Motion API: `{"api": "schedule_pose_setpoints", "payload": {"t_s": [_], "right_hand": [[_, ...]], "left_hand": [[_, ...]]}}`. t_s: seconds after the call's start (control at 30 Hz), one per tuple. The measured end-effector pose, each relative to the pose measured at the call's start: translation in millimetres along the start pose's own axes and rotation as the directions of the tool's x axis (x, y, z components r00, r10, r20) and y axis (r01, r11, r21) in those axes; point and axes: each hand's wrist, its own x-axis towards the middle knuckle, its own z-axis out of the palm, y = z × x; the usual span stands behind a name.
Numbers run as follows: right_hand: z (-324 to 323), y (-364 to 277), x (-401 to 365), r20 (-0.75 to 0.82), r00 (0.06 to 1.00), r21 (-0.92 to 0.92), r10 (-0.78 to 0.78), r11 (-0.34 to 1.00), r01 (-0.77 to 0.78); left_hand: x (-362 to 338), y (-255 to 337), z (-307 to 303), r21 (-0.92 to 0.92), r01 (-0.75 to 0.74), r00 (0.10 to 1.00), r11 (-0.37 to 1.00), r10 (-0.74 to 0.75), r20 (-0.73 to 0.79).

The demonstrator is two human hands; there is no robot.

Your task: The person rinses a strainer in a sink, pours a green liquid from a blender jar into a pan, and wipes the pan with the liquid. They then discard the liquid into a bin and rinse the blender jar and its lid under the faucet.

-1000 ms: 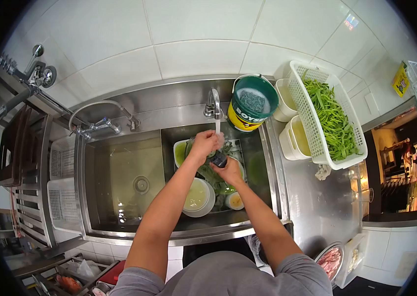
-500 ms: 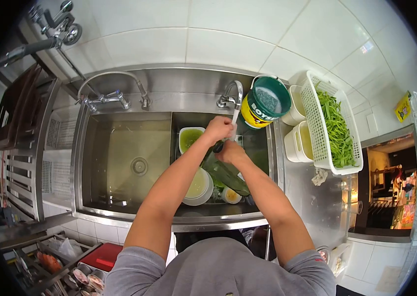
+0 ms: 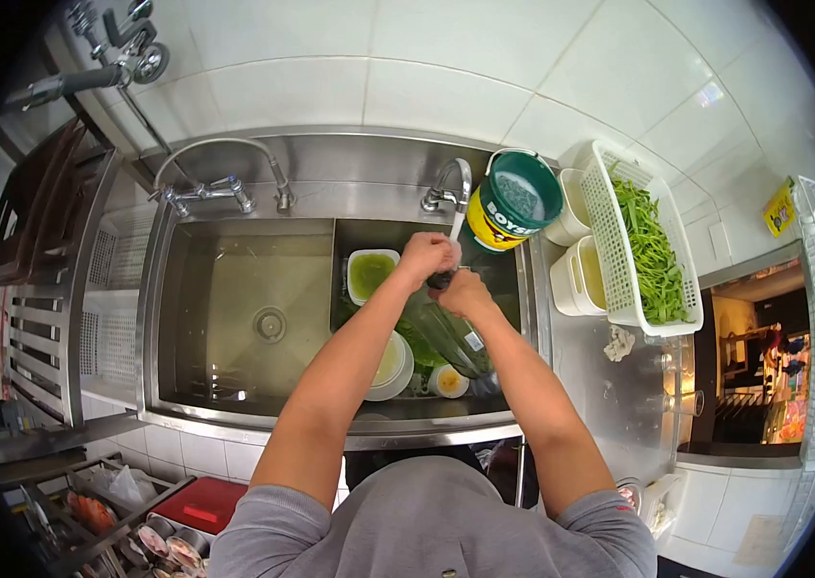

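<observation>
Under the thin stream from the right tap [image 3: 466,183], my left hand [image 3: 427,256] has its fingers curled together; what they hold, if anything, is hidden. My right hand [image 3: 466,293] grips the upper end of a see-through, dark-tinted vessel [image 3: 458,339]. A black part [image 3: 439,280] of it shows between my two hands, and a small white label sits on its side. It slants down into the right sink basin. Around it are a square white tub [image 3: 372,274] of green liquid, a round white bowl [image 3: 390,364] and a small white cup [image 3: 449,380] with something yellow-orange inside.
Water stands in the left basin [image 3: 234,328]. A green and yellow bucket [image 3: 515,202] of sudsy water is at the back right corner. White containers [image 3: 581,277] and a white basket [image 3: 695,289] of cut green leaves stand on the right counter. A second tap [image 3: 234,193] arches behind the left basin.
The see-through vessel has turned in my right hand, so its label now faces up more clearly. Both hands stay near the tap, with only small shifts.
</observation>
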Motion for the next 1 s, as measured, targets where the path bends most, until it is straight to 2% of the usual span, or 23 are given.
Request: {"api": "schedule_pose_setpoints", "payload": {"t_s": [0.03,0.07,0.1,0.17,0.2,0.23,0.27,0.33,0.37,0.47,0.57,0.6,0.67,0.7,0.8,0.83,0.87,0.9,0.93,0.97,1.0], "right_hand": [[3,13,-4,-0.110,0.994,0.055,-0.022,0.998,0.029],[-7,16,-18,-0.031,0.999,0.169,0.008,0.986,-0.002],[-20,19,-32,0.048,0.999,0.280,0.026,0.959,-0.038],[-15,46,-43,0.153,0.988,0.476,0.029,0.874,-0.099],[8,66,-43,0.088,0.996,0.576,-0.002,0.816,-0.049],[35,85,-42,0.013,0.999,0.666,-0.031,0.746,0.015],[48,96,-41,-0.066,0.996,0.742,-0.052,0.665,0.084],[58,103,-47,0.004,0.999,0.827,0.039,0.561,-0.025],[63,105,-46,0.049,0.995,0.863,0.083,0.498,-0.084],[77,107,-31,0.041,0.987,0.894,0.153,0.435,-0.104],[86,99,-26,-0.074,0.977,0.925,0.199,0.381,-0.007],[89,93,-23,-0.078,0.967,0.922,0.243,0.388,-0.023],[105,80,-12,-0.083,0.941,0.914,0.327,0.401,-0.058],[115,71,-6,-0.191,0.919,0.919,0.344,0.391,0.045],[123,50,-9,-0.263,0.867,0.881,0.423,0.472,0.037],[118,48,-17,-0.305,0.861,0.859,0.407,0.509,0.064],[114,48,-23,-0.270,0.880,0.884,0.390,0.463,0.066],[110,50,-28,-0.241,0.896,0.905,0.372,0.419,0.069],[110,54,-32,-0.215,0.908,0.924,0.359,0.376,0.070],[112,56,-30,-0.260,0.895,0.929,0.363,0.345,0.130],[114,62,-26,-0.318,0.865,0.926,0.387,0.324,0.195]], "left_hand": [[-2,4,0,-0.072,0.015,1.000,0.997,-0.014,0.015],[-6,14,5,-0.143,0.032,0.999,0.989,-0.028,0.031],[-11,22,13,-0.146,0.010,0.999,0.989,-0.014,-0.030],[-12,28,17,-0.155,0.073,0.997,0.985,-0.070,0.023],[-11,34,16,-0.154,0.099,0.995,0.983,-0.092,0.048],[-16,44,17,-0.033,0.109,0.994,0.993,-0.108,0.032],[-13,47,16,-0.041,0.099,0.994,0.994,-0.097,0.044],[-9,49,9,-0.054,0.099,0.993,0.994,-0.095,0.069],[-6,50,4,0.014,0.041,0.996,0.999,-0.042,0.077],[-12,64,17,0.244,-0.056,0.998,0.968,0.062,-0.014],[-18,67,31,0.120,-0.044,0.999,0.992,0.043,0.011],[-20,65,32,0.080,-0.038,0.999,0.996,0.037,0.006],[-19,55,29,0.062,0.065,0.997,0.996,-0.063,-0.035],[-18,50,26,0.051,0.111,0.993,0.993,-0.108,-0.053],[-8,21,4,0.117,0.276,0.961,0.954,-0.277,-0.009],[1,2,-5,0.116,0.301,0.953,0.946,-0.294,-0.077],[2,-2,-9,0.377,0.211,0.977,0.902,-0.192,-0.087],[3,-4,-14,0.607,0.105,0.994,0.787,-0.084,-0.064],[3,-10,-19,0.791,-0.008,1.000,0.612,0.022,-0.007],[0,-23,-24,0.884,-0.134,0.972,0.449,0.235,0.029],[-5,-25,-21,0.934,-0.151,0.920,0.325,0.392,0.012]]}}
